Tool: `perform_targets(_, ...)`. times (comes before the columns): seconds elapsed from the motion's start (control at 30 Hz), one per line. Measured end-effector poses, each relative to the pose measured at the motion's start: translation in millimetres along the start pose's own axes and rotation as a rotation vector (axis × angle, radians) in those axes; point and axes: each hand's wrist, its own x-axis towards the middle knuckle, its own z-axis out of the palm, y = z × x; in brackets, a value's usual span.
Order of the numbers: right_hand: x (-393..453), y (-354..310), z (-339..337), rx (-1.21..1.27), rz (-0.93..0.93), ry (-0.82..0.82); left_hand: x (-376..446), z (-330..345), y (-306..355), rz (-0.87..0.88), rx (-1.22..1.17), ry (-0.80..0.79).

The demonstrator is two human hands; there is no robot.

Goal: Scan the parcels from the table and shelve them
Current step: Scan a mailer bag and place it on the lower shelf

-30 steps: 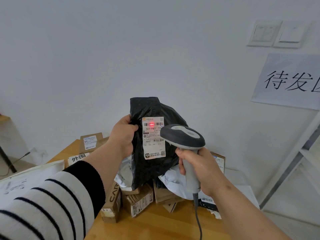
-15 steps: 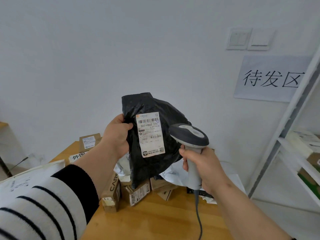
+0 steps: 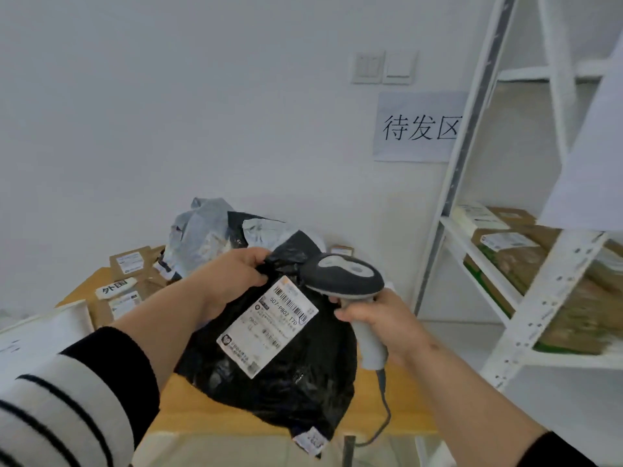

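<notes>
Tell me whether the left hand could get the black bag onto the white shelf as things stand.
Probably yes: the left hand grips the black bag by its top, and the white shelf stands open to the right. The scanner in the right hand sits between.

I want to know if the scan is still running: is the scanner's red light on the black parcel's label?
Off: no red spot shows on the white label of the black parcel.

light: soft, even | blur: overall motion | edges: wide-angle bend
</notes>
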Motion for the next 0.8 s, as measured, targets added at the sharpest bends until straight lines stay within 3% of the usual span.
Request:
perform_targets(0.13, -40, 10, -42, 0.056, 0.065, -0.120, -5, 44, 16, -0.021, -0.010, -0.094)
perform_targets(0.43, -144, 32, -193, 0.276, 0.108, -0.056, 12, 214, 69, 0.006, -0.140, -0.238)
perform_targets(0.6, -214, 48, -305, 0.218, 0.130, 0.074, 29, 354, 106, 0.008, -0.188, -0.236)
perform_targets(0.8, -274, 65, -405, 0.275, 0.111, 0.328, 32, 489, 143, 0.169, 0.171, -0.118)
